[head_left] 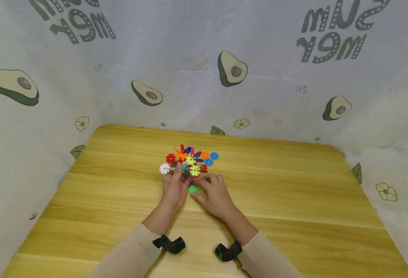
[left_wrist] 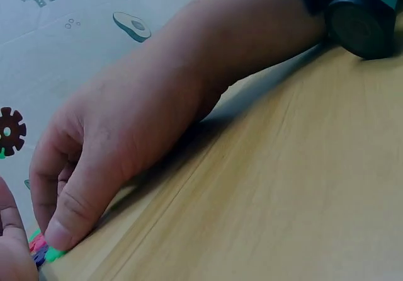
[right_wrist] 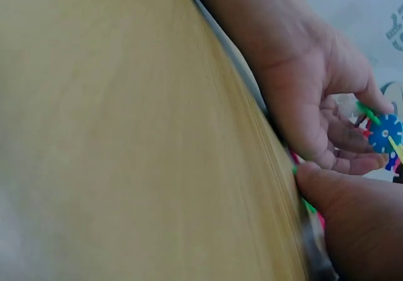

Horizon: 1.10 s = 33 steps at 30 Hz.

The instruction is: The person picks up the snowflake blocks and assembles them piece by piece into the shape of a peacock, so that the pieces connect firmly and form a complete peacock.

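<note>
My left hand (head_left: 175,190) holds a cluster of joined snowflake discs (head_left: 190,159), thumb raised in front and fingers behind it. The cluster mixes red, orange, yellow, purple, blue and white notched discs. A white disc (head_left: 164,168) sticks out at its left, and a blue disc (right_wrist: 385,133) shows by the left fingertips in the right wrist view. Just beneath, my right hand (head_left: 215,195) has thumb and index finger at the edges of a green disc (head_left: 193,189), low at the tabletop. A purple disc (head_left: 191,183) shows beside it. Other right fingers are partly hidden in the left wrist view.
A wood-grain table (head_left: 294,185) spreads around the hands. Behind it hangs a pale curtain (head_left: 190,112) printed with avocados and flowers. Each wrist wears a black camera, such as the one on the right wrist (head_left: 229,251).
</note>
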{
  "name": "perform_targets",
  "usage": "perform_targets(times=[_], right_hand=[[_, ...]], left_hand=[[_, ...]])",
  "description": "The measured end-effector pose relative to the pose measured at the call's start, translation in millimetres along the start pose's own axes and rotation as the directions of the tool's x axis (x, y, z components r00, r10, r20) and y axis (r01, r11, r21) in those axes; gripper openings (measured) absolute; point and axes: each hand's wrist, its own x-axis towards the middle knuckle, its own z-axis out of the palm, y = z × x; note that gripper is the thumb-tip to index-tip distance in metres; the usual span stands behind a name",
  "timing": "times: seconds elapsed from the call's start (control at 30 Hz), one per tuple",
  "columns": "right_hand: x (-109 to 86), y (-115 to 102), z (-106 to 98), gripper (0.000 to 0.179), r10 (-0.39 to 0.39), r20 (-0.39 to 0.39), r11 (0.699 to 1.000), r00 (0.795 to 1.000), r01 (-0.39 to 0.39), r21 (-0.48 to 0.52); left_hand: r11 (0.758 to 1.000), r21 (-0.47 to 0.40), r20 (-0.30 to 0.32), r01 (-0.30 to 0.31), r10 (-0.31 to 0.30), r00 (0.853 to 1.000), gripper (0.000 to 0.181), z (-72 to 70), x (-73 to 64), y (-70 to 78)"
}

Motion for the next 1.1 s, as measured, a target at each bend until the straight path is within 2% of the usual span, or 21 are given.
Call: perform_targets(times=[0.1, 0.23, 0.4, 0.47, 0.57, 0.63, 0.67, 0.73, 0.8, 0.83, 0.87, 0.93, 0.97, 1.03, 1.1], right_hand=[[0.2, 0.2, -0.2, 0.029, 0.022, -0.024, 1.000, 0.999, -0.022, 0.007], [2.4, 7.3, -5.5, 0.029, 0.122, -0.037, 0.992, 0.992, -0.120, 0.040], [5.2, 18.0, -12.9, 0.032, 0.289, -0.073, 0.954, 0.955, -0.280, 0.112], [6.1, 21.3, -14.3, 0.029, 0.326, -0.089, 0.938, 0.941, -0.311, 0.153], [7.5, 25.6, -15.6, 0.023, 0.364, -0.135, 0.908, 0.921, -0.320, 0.270], [8.1, 28.8, -16.8, 0.018, 0.397, -0.171, 0.866, 0.902, -0.306, 0.395], [8.6, 31.0, -17.2, 0.017, 0.414, -0.189, 0.832, 0.891, -0.286, 0.476], [9.5, 35.0, -19.5, 0.017, 0.459, -0.217, 0.745, 0.861, -0.240, 0.623], [10.4, 39.5, -21.2, 0.019, 0.488, -0.220, 0.645, 0.845, -0.179, 0.743], [10.6, 41.5, -21.8, 0.021, 0.498, -0.219, 0.607, 0.839, -0.158, 0.779], [10.4, 42.4, -22.7, 0.022, 0.499, -0.213, 0.576, 0.840, -0.138, 0.806], [9.6, 43.3, -23.8, 0.024, 0.469, -0.207, 0.535, 0.859, -0.090, 0.840], [9.1, 42.9, -24.3, 0.025, 0.441, -0.204, 0.522, 0.874, -0.065, 0.850], [8.0, 41.0, -25.0, 0.025, 0.386, -0.208, 0.517, 0.899, -0.024, 0.856], [7.1, 40.2, -24.9, 0.025, 0.335, -0.210, 0.503, 0.918, 0.014, 0.864]], left_hand=[[1.000, 0.026, 0.030, 0.011, -0.012, 0.999, 0.017, 0.6, -1.2, -1.1], [0.998, 0.058, 0.088, 0.035, -0.040, 0.995, 0.019, 1.5, -3.1, -2.8], [0.989, 0.105, 0.166, 0.108, -0.124, 0.978, 0.021, 0.8, -6.5, -5.0], [0.979, 0.148, 0.185, 0.141, -0.167, 0.968, 0.021, -0.1, -7.3, -6.0], [0.956, 0.229, 0.201, 0.185, -0.232, 0.952, 0.023, -1.4, -7.9, -7.1], [0.937, 0.290, 0.218, 0.196, -0.264, 0.940, 0.023, -1.6, -8.5, -7.1], [0.928, 0.316, 0.233, 0.196, -0.277, 0.932, 0.024, -1.7, -8.6, -7.1], [0.912, 0.366, 0.268, 0.187, -0.295, 0.917, 0.027, -1.7, -8.9, -6.5], [0.895, 0.418, 0.312, 0.158, -0.304, 0.900, 0.036, -1.6, -9.6, -5.9], [0.876, 0.462, 0.318, 0.138, -0.309, 0.896, 0.046, -1.6, -10.0, -6.0], [0.848, 0.517, 0.308, 0.116, -0.311, 0.899, 0.057, -2.1, -10.6, -6.2], [0.782, 0.619, 0.287, 0.067, -0.305, 0.908, 0.072, -2.1, -12.5, -6.7], [0.753, 0.657, 0.283, 0.043, -0.298, 0.912, 0.075, -2.0, -13.1, -7.2], [0.689, 0.725, 0.263, 0.000, -0.276, 0.924, 0.078, -2.0, -14.4, -8.2], [0.664, 0.747, 0.262, -0.029, -0.255, 0.931, 0.077, -1.8, -15.5, -8.8]])
